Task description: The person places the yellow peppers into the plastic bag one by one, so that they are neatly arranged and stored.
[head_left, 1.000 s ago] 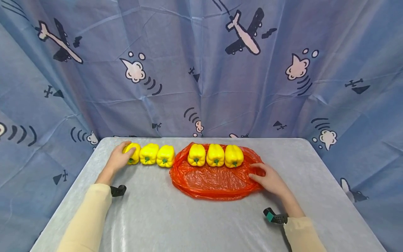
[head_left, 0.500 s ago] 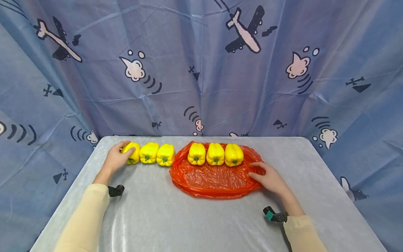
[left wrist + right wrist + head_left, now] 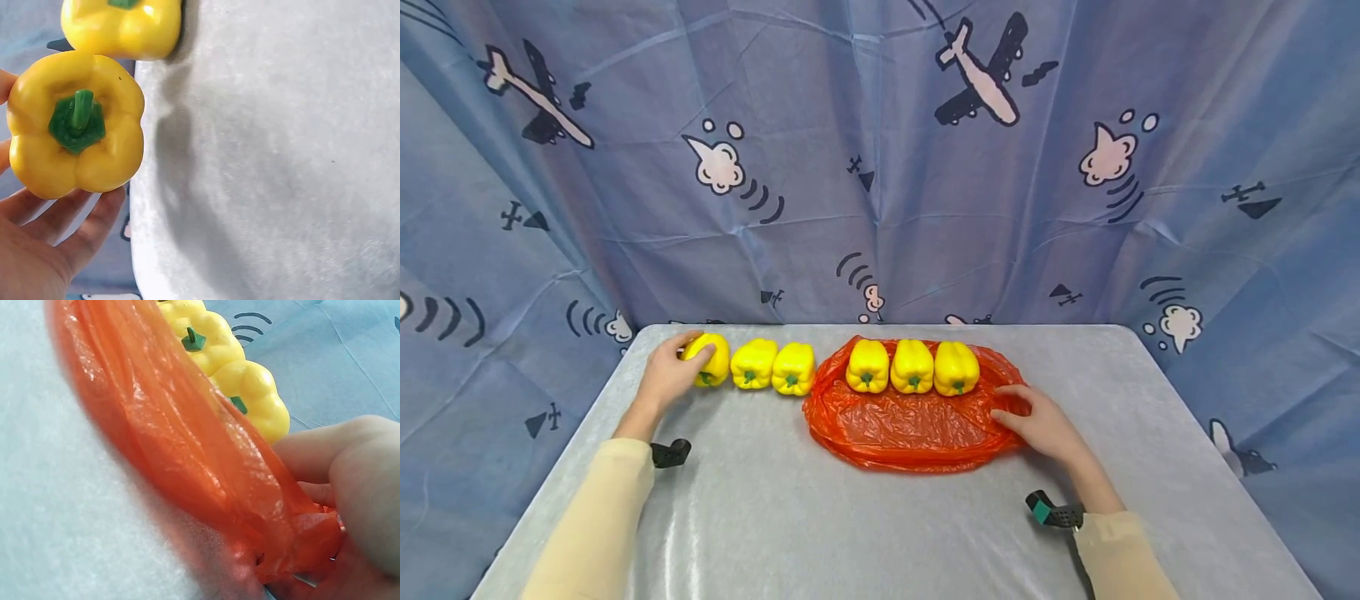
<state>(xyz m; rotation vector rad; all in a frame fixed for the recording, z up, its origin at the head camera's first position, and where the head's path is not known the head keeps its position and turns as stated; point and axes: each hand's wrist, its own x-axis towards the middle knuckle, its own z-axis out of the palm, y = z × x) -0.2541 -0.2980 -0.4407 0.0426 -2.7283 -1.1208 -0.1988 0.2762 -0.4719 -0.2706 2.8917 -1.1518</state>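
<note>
Red bag (image 3: 917, 425) contains three yellow peppers (image 3: 912, 367); right hand (image 3: 1045, 427) grips bag side. Left hand (image 3: 666, 372) grasps separate pepper (image 3: 718, 363), stem (image 3: 81, 111) toward person, stem-to-base axis front to back

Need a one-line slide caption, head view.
Left hand grips a yellow pepper beside two others; right hand holds the edge of an open red bag with three peppers inside.
</note>
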